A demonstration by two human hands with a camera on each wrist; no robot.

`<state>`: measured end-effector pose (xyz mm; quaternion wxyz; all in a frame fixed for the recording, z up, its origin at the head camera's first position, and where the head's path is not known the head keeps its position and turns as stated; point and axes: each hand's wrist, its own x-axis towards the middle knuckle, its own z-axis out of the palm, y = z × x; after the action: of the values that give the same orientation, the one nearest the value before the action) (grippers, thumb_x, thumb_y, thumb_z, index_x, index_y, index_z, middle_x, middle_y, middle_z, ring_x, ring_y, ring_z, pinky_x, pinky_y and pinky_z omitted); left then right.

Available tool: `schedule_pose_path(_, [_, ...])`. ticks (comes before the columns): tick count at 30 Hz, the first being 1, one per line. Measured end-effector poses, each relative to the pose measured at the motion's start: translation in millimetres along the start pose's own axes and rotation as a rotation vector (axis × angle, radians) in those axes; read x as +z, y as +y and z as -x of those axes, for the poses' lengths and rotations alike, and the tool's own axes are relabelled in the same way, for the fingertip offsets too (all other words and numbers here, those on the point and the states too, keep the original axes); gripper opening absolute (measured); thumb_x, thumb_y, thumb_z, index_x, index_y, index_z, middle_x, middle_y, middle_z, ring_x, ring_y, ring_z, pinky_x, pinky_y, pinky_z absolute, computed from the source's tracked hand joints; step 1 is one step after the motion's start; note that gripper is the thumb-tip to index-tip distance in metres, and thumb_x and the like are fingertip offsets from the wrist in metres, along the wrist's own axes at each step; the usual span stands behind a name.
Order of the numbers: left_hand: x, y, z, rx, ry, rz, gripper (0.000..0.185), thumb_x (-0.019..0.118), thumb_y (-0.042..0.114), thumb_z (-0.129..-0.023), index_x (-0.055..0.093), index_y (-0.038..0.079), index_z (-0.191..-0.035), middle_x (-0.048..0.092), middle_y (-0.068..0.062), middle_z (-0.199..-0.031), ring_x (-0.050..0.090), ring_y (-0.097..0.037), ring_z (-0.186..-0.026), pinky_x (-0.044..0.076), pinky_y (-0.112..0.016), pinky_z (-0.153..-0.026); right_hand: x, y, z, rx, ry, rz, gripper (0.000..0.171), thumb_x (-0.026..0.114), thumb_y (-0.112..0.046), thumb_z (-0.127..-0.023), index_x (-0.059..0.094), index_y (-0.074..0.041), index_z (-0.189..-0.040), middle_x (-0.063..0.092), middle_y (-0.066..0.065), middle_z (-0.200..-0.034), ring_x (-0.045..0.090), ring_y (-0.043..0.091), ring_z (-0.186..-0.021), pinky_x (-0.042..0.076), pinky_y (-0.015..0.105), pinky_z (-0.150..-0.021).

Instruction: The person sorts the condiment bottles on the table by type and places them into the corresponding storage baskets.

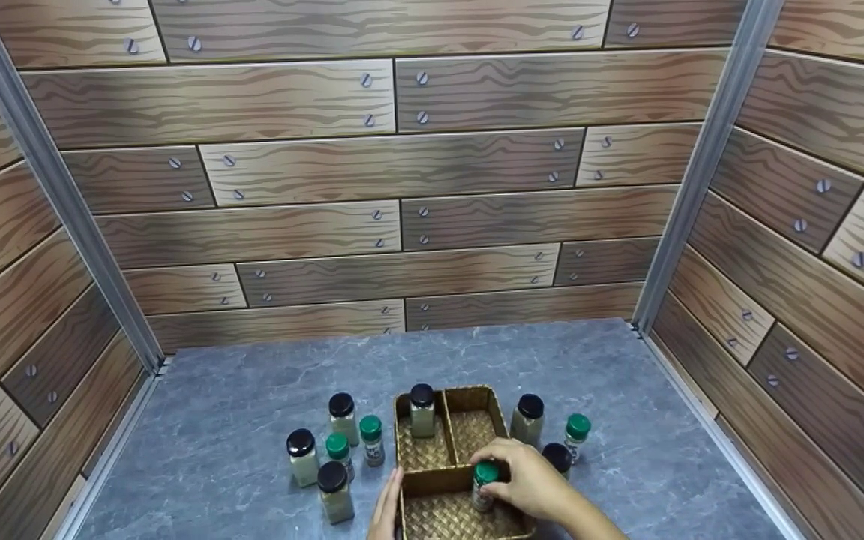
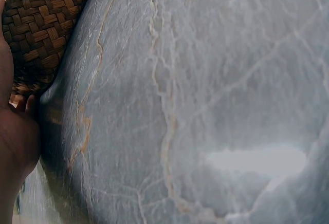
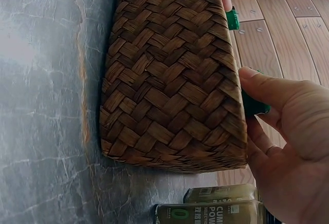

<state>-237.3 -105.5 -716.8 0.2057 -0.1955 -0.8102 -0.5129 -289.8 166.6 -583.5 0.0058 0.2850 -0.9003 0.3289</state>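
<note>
From the head view, the right hand grips a green-capped jar inside the near compartment of the woven basket on the bench. It looks like the setting-down step; next comes letting go.

The left wrist view shows the left hand relaxed, against the basket's side.

The right wrist view shows fingers over the rim.

The woven basket was flanked closely by spice jars; open countertop was left behind it.
</note>
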Motion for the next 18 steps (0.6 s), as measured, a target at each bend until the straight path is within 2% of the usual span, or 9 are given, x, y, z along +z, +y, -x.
schedule_pose_path(7, [3.4, -5.0, 0.5, 0.064, 0.047, -0.009, 0.081, 0.064, 0.055, -0.091, 0.03, 0.027, -0.159, 0.025, 0.023, -0.161, 0.024, 0.015, -0.143, 0.046, -0.026, -0.107, -1.5, -1.9, 0.5, 0.002, -0.019, 0.009, 0.041, 0.084, -0.024, -0.079, 0.071, -0.027, -0.118, 0.069, -0.013, -0.116, 0.065, 0.014, -0.109, 0.054, 0.037, -0.098])
schedule_pose_path(12, [7.5, -9.4, 0.3, 0.144, 0.099, -0.031, 0.088, 0.051, 0.07, -0.092, 0.034, 0.014, -0.158, 0.026, 0.02, -0.162, 0.024, 0.013, -0.146, 0.038, -0.017, -0.112, -3.2, -4.1, 1.3, -0.005, -0.027, 0.01, 0.043, 0.084, -0.024, -0.08, 0.07, -0.026, -0.121, 0.067, -0.011, -0.118, 0.065, 0.014, -0.109, 0.055, 0.036, -0.096])
schedule_pose_path(15, [9.0, -10.4, -0.4, 0.158, 0.113, -0.028, 0.089, 0.045, 0.075, -0.092, 0.034, 0.015, -0.158, 0.026, 0.021, -0.162, 0.024, 0.014, -0.145, 0.037, -0.015, -0.111, -4.1, -5.3, 2.0, 0.0, -0.027, 0.005, 0.044, 0.084, -0.024, -0.081, 0.069, -0.027, -0.123, 0.066, -0.011, -0.118, 0.065, 0.013, -0.108, 0.056, 0.034, -0.095])
schedule_pose_path(18, [9.2, -10.5, -1.5, 0.154, 0.114, -0.014, 0.087, 0.046, 0.074, -0.092, 0.032, 0.021, -0.159, 0.024, 0.025, -0.161, 0.024, 0.015, -0.144, 0.038, -0.016, -0.11, -5.5, -5.7, 2.7, 0.004, -0.028, 0.009, 0.045, 0.083, -0.025, -0.081, 0.069, -0.028, -0.123, 0.065, -0.011, -0.116, 0.064, 0.01, -0.105, 0.056, 0.032, -0.093])
